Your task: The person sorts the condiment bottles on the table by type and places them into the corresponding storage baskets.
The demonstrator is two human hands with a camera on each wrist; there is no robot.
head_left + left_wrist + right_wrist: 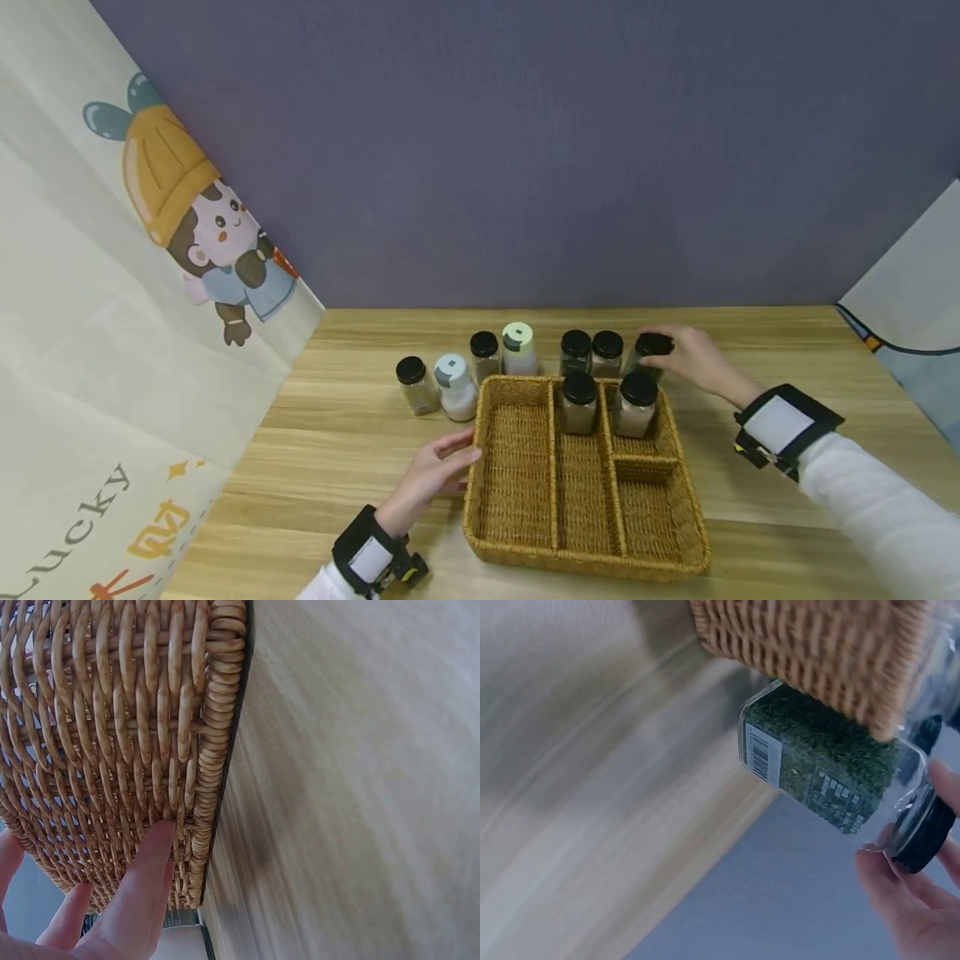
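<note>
A wicker basket point(517, 475) with compartments stands on the wooden table. My left hand point(435, 473) rests its fairly straight fingers against the basket's left wall, also seen on the woven side point(112, 735) in the left wrist view. Behind the basket's back right corner, my right hand point(690, 358) pinches a spice jar by its black lid point(654, 343). The right wrist view shows dried green herbs in this clear jar point(817, 761), and a barcode label. One black-lidded jar point(579, 408) stands in the middle compartment, another point(635, 408) in the back right one.
Behind the basket are two black-lidded jars point(575, 354) point(607, 357) and a shaker with a pale yellow-green lid point(519, 350). Left of them stand another black-lidded jar point(485, 357), a white-lidded shaker point(456, 387) and a jar point(417, 387). A grey-blue wall point(555, 167) rises behind.
</note>
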